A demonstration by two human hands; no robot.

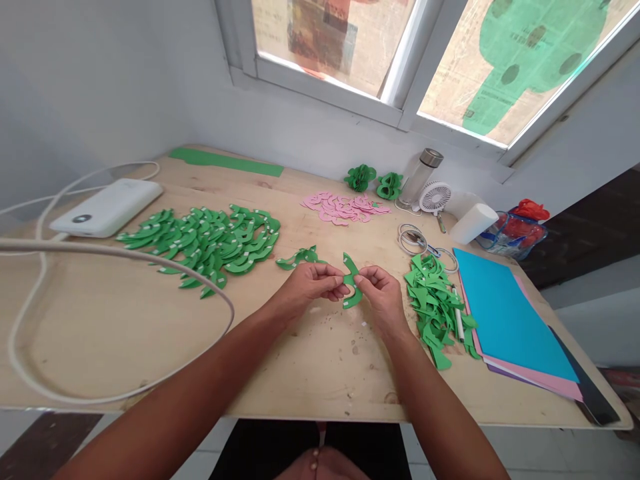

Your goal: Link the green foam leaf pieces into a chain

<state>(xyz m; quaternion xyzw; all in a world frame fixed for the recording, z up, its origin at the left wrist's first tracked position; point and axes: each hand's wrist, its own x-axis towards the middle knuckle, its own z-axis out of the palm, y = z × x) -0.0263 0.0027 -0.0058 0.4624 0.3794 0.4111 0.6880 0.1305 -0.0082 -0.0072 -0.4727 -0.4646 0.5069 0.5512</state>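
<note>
Over the middle of the table, my left hand point(316, 283) and my right hand point(379, 293) pinch a curved green paper cutout point(353, 299) between them. White patches show on the cutout, at its lower end and near my fingers. Just beyond my left hand lies a small group of green cutouts point(299, 257) with white patches. A large pile of similar patched cutouts point(200, 240) spreads to the left. Right of my right hand is a heap of green paper pieces point(431, 300), with a white pen point(458, 317) lying on it.
A white power bank point(107, 208) with looping cables lies left. Pink cutouts point(343, 208), green paper balls point(360, 178), a bottle point(423, 175) and a small fan point(435, 197) are at the back. Scissors point(425, 245), tape rolls and blue sheets point(515, 313) lie right.
</note>
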